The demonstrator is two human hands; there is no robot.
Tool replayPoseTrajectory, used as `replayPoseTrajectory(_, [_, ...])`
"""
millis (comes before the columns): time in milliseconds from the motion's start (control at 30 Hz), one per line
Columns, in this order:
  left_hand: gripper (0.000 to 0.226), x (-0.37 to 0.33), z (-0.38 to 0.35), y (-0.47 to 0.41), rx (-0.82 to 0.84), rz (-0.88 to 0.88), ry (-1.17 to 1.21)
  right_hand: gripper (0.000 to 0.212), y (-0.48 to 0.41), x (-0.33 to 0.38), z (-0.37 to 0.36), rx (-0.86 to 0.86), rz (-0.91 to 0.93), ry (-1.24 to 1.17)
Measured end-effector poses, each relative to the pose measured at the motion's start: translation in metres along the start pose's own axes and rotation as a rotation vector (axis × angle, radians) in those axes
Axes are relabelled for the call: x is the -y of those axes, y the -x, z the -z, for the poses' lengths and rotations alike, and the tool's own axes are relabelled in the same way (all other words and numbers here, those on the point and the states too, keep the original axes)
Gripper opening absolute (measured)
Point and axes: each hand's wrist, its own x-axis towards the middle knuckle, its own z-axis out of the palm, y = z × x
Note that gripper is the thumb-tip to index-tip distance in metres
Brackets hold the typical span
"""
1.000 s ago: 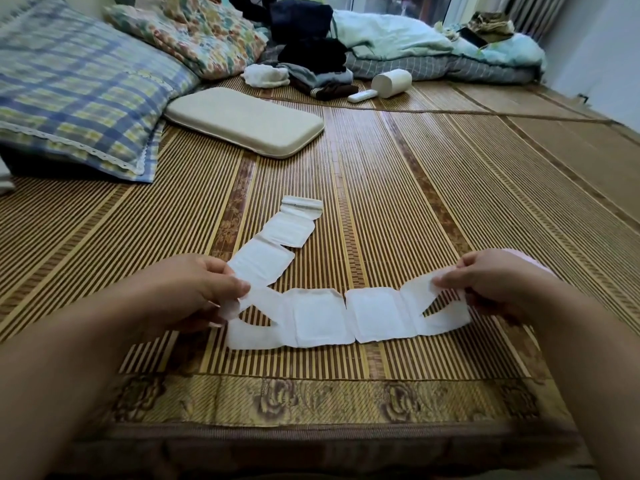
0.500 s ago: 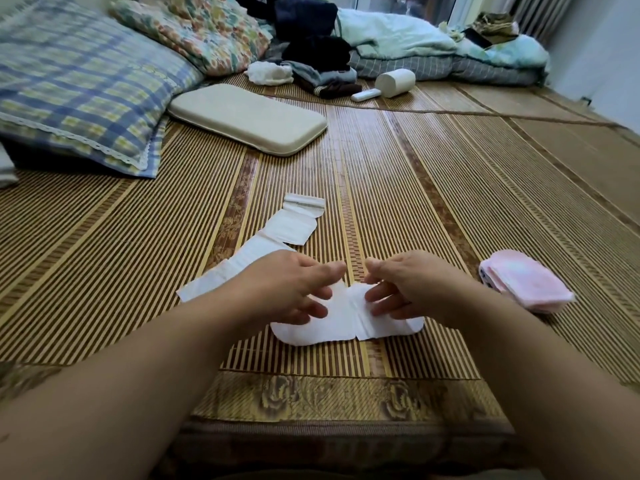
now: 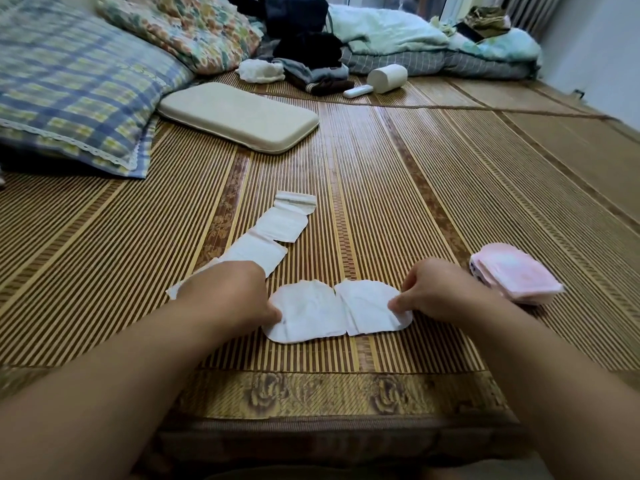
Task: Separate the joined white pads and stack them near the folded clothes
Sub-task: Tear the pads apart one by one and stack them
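A chain of joined white pads lies on the bamboo mat. Its near end is two pads side by side: a left pad and a right pad, meeting at a seam in the middle. My left hand pinches the left pad's outer edge. My right hand pinches the right pad's outer edge. The remaining strip runs up and away behind my left hand, which hides part of it. Folded clothes lie far back on the mat.
A pink folded cloth lies just right of my right hand. Further back are a cream flat cushion, a plaid pillow, a floral pillow, a white roll, a remote and bedding. The mat's patterned front edge is close to me.
My hands came together over the pads' middle, folding the raised strip ends in, then moved apart to the outer edges. The two near pads now lie flat, spread between them.
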Motion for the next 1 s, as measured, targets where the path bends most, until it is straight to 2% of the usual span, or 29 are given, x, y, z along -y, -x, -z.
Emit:
replayPoseTrajectory(167, [0.014,-0.011,-0.004,0.0,0.059,-0.032,0.017,0.017,-0.001,0.007,-0.006,0.002,-0.017,0.056])
replayPoseTrajectory(233, [0.008,-0.012,-0.001,0.002,0.022,-0.055,0.084,0.012,0.002,0.007,-0.004,-0.021,0.002,0.036])
replayPoseTrajectory(300, [0.01,-0.012,0.006,0.005,-0.04,-0.056,0.254,0.008,0.003,0.004,0.0,-0.098,0.048,-0.083])
replayPoseTrajectory(367, [0.008,-0.013,0.011,0.006,-0.066,-0.058,0.531,0.007,0.008,0.004,0.004,-0.189,0.119,-0.29])
replayPoseTrajectory(467, [0.035,-0.017,0.012,0.009,0.039,-0.078,1.029,0.016,0.019,0.018,0.003,-0.24,0.264,-0.537])
replayPoseTrajectory(533, [0.054,-0.021,0.009,0.01,0.103,-0.119,1.164,0.02,0.027,0.032,-0.005,-0.221,0.372,-0.576])
replayPoseTrajectory(600, [0.066,-0.025,0.007,0.012,0.134,-0.162,1.195,0.021,0.034,0.044,-0.014,-0.213,0.461,-0.567])
replayPoseTrajectory(633, [0.064,-0.026,0.007,0.013,0.147,-0.183,1.195,0.022,0.036,0.049,-0.018,-0.211,0.491,-0.572])
replayPoseTrajectory(733, [0.037,-0.026,0.008,0.019,0.158,-0.22,1.142,0.018,0.042,0.055,-0.024,-0.175,0.556,-0.571])
replayPoseTrajectory(833, [0.016,-0.024,0.013,0.021,0.124,-0.182,1.102,0.018,0.043,0.053,-0.022,-0.096,0.582,-0.636])
replayPoseTrajectory(900, [0.014,-0.023,0.016,0.021,0.126,-0.126,1.188,0.029,0.041,0.045,-0.018,-0.021,0.602,-0.686])
replayPoseTrajectory(1000, [0.011,-0.024,0.022,0.02,0.185,-0.041,1.434,0.057,0.038,0.034,-0.021,0.142,0.603,-0.527])
